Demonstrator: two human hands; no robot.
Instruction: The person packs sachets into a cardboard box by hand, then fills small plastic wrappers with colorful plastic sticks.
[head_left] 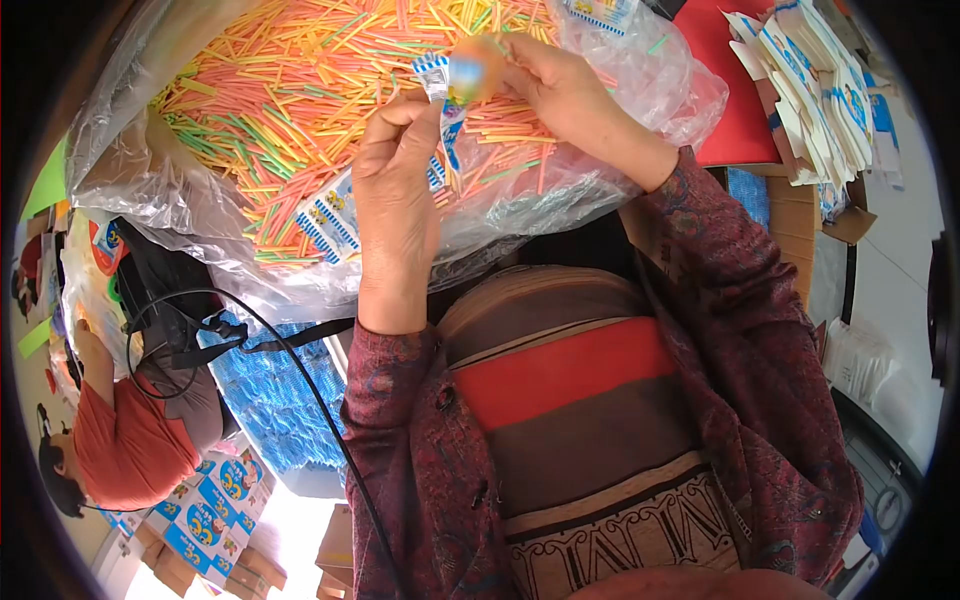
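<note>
My left hand (pixel 395 185) is closed, thumb against fingers, on a small blue-and-white printed plastic packet (pixel 432 75). Close by on the right, my right hand (pixel 565 95) is closed too, its fingertips at a smeared patch of blue, yellow and orange beside the packet. What those fingertips hold is too blurred to make out. Beneath both hands lies a big heap of thin pink, yellow, orange and green sticks (pixel 300 110) in a clear plastic bag (pixel 165 190). Another blue-striped packet (pixel 328 222) rests on the sticks, partly hidden behind my left wrist.
Flat printed cartons (pixel 810 90) are stacked at the upper right beside a red surface (pixel 715 120). Blue packaging (pixel 285 400) fills a container at my left. A black cable (pixel 300 370) crosses near my left sleeve. Another person (pixel 135 440) sits at the far left.
</note>
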